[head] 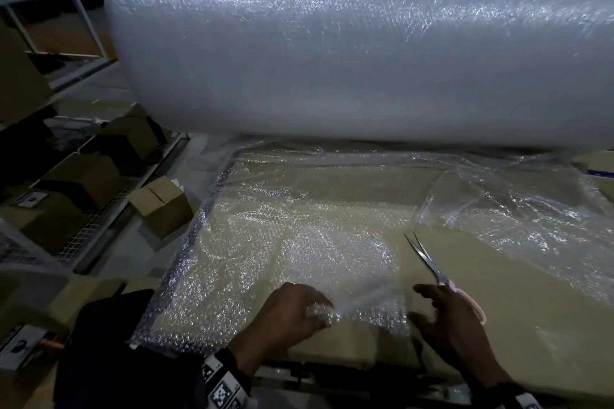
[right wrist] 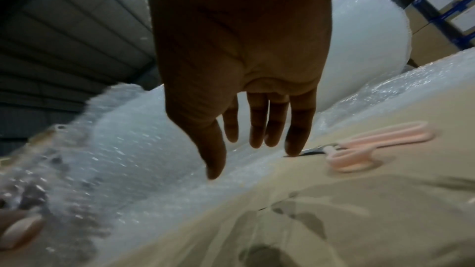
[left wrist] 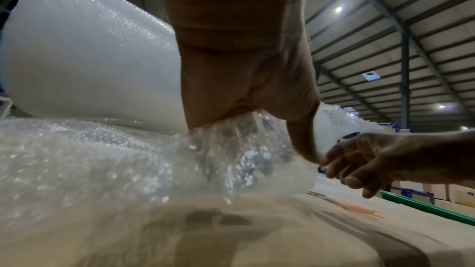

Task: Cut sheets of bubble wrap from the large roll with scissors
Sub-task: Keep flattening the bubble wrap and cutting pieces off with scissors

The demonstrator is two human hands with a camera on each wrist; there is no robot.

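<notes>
The large bubble wrap roll (head: 332, 43) lies across the far side of the cardboard-covered table (head: 515, 325). A sheet of bubble wrap (head: 282, 226) runs from it toward me. My left hand (head: 312, 312) grips the sheet's bunched near edge, and the wrap (left wrist: 231, 149) gathers under the curled fingers. My right hand (head: 428, 305) hovers just right of that edge with fingers straight and spread (right wrist: 257, 133), holding nothing. The pink-handled scissors (head: 428, 259) lie on the cardboard beside the right hand, slightly parted blades pointing away; in the right wrist view the scissors (right wrist: 372, 145) sit loose.
A loose clear piece of wrap (head: 515, 209) lies crumpled at the table's right. Cardboard boxes (head: 162, 206) and wire shelving (head: 83, 236) stand on the floor to the left. A green bar (left wrist: 424, 208) runs past the table's right side.
</notes>
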